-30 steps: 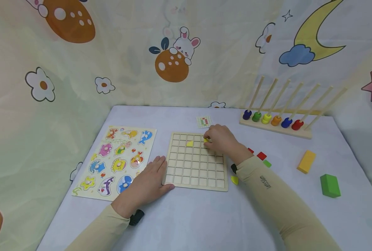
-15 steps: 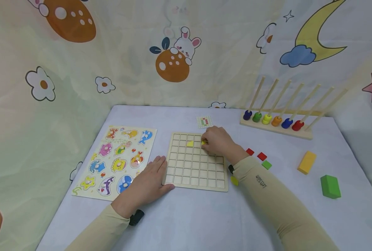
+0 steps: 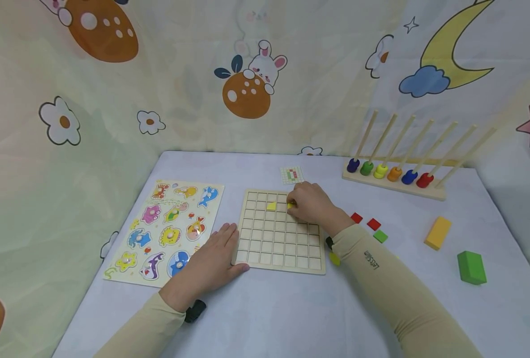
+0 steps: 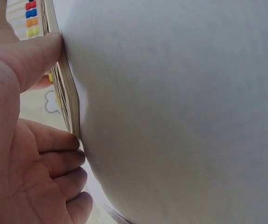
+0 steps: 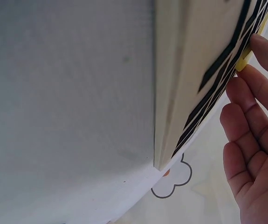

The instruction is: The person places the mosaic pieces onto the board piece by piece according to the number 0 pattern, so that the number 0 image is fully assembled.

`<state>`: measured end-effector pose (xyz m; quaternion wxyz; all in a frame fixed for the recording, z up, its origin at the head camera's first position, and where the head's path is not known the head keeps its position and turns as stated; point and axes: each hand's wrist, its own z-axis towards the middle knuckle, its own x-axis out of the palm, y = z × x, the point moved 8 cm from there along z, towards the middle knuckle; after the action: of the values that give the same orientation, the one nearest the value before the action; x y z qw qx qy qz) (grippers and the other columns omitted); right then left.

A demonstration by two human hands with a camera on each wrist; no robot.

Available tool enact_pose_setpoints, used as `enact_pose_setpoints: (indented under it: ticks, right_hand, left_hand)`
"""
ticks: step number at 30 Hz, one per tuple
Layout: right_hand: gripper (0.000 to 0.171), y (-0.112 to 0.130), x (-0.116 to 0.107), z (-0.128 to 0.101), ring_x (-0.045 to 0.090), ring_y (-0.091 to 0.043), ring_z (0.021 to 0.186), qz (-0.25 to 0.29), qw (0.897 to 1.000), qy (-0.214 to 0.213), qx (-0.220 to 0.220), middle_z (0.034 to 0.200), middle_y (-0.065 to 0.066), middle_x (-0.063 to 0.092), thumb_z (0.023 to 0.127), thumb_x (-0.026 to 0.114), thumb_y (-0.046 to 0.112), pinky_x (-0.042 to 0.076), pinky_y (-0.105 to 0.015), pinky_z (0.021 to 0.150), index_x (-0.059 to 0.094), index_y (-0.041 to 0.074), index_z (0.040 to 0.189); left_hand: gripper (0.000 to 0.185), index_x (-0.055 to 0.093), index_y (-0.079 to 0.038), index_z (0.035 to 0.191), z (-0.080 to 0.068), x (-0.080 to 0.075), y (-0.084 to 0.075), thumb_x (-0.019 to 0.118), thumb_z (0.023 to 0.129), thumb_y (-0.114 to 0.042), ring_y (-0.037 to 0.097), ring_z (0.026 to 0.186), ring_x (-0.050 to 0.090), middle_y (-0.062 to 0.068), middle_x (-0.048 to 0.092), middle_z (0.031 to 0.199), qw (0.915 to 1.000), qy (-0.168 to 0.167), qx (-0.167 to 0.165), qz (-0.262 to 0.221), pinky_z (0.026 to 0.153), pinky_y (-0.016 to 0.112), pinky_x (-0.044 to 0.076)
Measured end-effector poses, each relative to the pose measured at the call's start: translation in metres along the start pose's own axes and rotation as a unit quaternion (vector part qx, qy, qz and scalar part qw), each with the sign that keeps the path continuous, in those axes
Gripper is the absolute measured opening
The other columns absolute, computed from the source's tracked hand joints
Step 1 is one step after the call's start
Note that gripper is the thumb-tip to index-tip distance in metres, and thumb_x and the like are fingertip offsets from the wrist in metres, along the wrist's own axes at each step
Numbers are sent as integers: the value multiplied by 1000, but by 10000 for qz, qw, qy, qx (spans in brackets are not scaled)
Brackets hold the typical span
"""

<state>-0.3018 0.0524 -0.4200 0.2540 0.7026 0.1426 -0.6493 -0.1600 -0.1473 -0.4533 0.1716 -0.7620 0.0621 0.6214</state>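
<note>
A wooden grid board [image 3: 269,237] lies flat on the white-covered table. My left hand [image 3: 215,256] rests at its left side, fingers fairly straight; in the left wrist view the thumb and a fingertip touch the board's edge [image 4: 68,93]. Over the upper right of the grid, my right hand [image 3: 311,203] pinches a small yellow tile [image 5: 243,60] between thumb and forefinger, low against the board. Most of that tile is hidden by the fingers. Another yellow piece [image 3: 271,206] sits in a square of the second row. Behind the board lies a small pattern card [image 3: 292,175].
An animal knob puzzle [image 3: 164,226] lies left of the board. To the right are red tiles [image 3: 374,224], a green tile [image 3: 380,236], a yellow piece [image 3: 334,258], a yellow block [image 3: 437,232] and a green block [image 3: 471,267]. A pegged bead rack [image 3: 392,184] stands at the back right.
My right hand has shifted slightly left and toward me with the yellow tile, then stayed nearly still over the last half second. The left hand has kept its place.
</note>
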Motion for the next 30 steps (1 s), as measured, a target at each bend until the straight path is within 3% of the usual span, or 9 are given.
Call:
enact_pose_setpoints:
  ticks: [9,20,26,30]
  right_hand:
    - [27,-3,0,-1,47,-18,77,11,10000,-39,-33,74,2,51,92,82,30,36,-36,74,66,21,72]
    - [11,-3,-1,-4,53,-19,83,86,9999,10,52,84,2,63,93,80,27,49,-41,83,79,18,89]
    - [24,-13,-11,-8,64,-25,102,261,9991,-53,342,104,-1,73,96,76,31,52,-45,97,81,14,112]
    - [30,-24,-24,-16,65,-29,109,349,9983,-171,430,110,-5,74,96,77,32,52,-49,99,80,12,119]
  left_hand:
    - [99,31,0,163,-2,-1,-1,71,93,-59,33,163,20,16,26,174,10000,28,-48,-82,133,50,25]
    - [98,31,1,163,-2,-1,-2,70,94,-58,33,163,20,17,25,174,9999,43,-19,-105,133,50,25]
    - [99,30,0,163,-1,-1,-1,69,95,-59,33,164,20,16,25,174,9999,79,-38,-87,133,50,24]
    - [100,30,1,163,0,-2,-2,71,94,-59,34,163,20,17,26,173,9999,80,-40,-107,133,50,24]
